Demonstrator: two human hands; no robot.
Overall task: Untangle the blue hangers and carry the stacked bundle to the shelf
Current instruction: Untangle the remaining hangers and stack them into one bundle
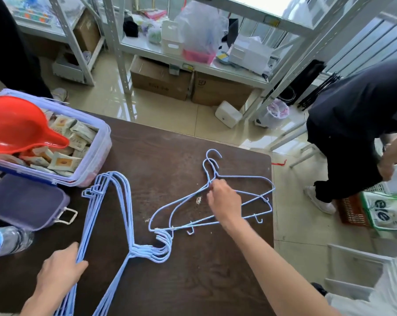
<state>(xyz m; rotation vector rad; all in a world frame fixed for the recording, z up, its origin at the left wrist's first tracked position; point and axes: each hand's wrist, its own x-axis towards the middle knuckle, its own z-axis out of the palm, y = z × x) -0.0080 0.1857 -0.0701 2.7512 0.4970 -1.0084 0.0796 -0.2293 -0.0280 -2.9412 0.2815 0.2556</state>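
the left hand (60, 267) curls its fingers round the stacked pale-blue wire hangers (115, 226) on the dark wooden bench (193, 281) — likely steadying them — while the right hand (224, 199) pinches the necks of the two loose blue hangers (215, 201), seemingly to add them.

The blue hangers (218, 202) and the stacked bundle (115, 215) look like thin wire with a smooth, slightly matt pale-blue coating. They lie on a dark brown wood-grain table (193, 270) whose surface is dull and scuffed, with a worn pale spot near the middle. The lidded box (97, 156) is translucent plastic, the red scoop (17, 126) glossy plastic, the shelf (193, 62) pale painted metal, and the floor (170, 115) shiny tile.
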